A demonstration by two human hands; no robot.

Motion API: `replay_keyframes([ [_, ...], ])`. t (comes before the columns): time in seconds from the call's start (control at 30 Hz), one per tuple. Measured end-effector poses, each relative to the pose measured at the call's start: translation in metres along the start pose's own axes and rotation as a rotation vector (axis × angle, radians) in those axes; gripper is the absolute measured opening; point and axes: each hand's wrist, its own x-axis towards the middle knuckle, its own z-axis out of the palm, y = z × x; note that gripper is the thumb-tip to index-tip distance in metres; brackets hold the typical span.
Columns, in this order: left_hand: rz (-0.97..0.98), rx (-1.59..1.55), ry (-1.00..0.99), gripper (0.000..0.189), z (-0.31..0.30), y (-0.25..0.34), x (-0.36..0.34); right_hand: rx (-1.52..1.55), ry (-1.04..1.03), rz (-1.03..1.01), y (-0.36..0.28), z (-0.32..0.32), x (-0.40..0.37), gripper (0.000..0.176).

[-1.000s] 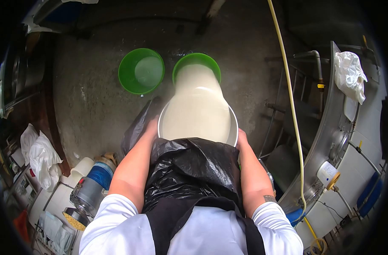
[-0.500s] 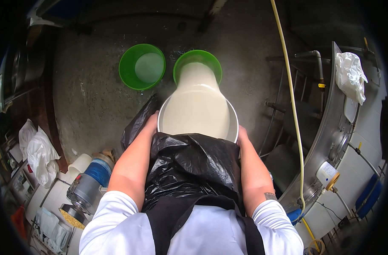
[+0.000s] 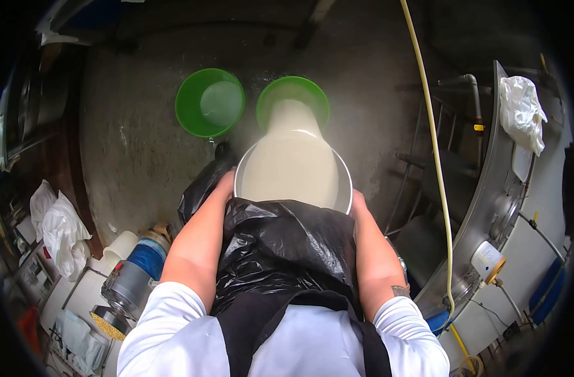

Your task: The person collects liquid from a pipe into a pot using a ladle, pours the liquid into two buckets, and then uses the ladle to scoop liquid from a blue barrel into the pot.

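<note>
Between my hands a large, wide pot [image 3: 347, 169] tips away from me, full of pale cream-coloured liquid [image 3: 290, 166]. The liquid runs over its far rim in a broad stream into a green bucket [image 3: 309, 90] on the floor. My left hand [image 3: 226, 183] grips the pot's left side, and my right hand [image 3: 359, 202] holds its right side; most fingers are hidden behind the pot. Black plastic sheeting [image 3: 287, 251] covers the near side against my body. A second green bucket [image 3: 189, 105], with whitish liquid inside, stands left of the first.
A pale yellow hose [image 3: 433, 135] hangs down on the right, beside a metal counter [image 3: 479, 188] carrying a white plastic bag [image 3: 521, 113]. Left of me are a grey motor [image 3: 125, 288], a white container [image 3: 120, 246] and white bags [image 3: 65, 232]. The concrete floor [image 3: 136, 169] looks wet in places.
Liquid keeps pouring; its level in the pot looks slightly lower and the stream narrower. Haze over the receiving bucket has thickened. My hands hold nearly the same place.
</note>
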Motion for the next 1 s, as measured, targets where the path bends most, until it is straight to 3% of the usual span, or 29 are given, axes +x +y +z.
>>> replay_keyframes([
  [0.1,-0.005,0.197,0.060,0.054,-0.012,-0.016,0.022,-0.034,0.010,0.009,0.002,0.001,0.000,0.027],
  [0.2,-0.035,0.161,0.030,0.053,0.001,0.007,0.000,-0.074,0.029,0.029,0.003,0.001,0.004,0.028],
  [0.27,-0.046,0.068,-0.100,0.050,0.007,0.007,-0.001,-0.055,0.037,0.046,-0.003,0.006,-0.003,0.028],
  [0.47,-0.046,0.006,-0.177,0.043,0.003,-0.001,0.010,-0.046,0.037,0.116,-0.011,0.012,-0.006,0.031],
  [0.77,-0.126,-0.138,-0.156,0.043,0.008,0.007,0.000,-0.077,0.075,0.107,-0.010,0.011,-0.003,0.033],
  [1.0,-0.135,-0.013,-0.107,0.044,0.006,0.009,0.003,-0.126,0.084,0.122,-0.003,0.007,0.010,0.034],
])
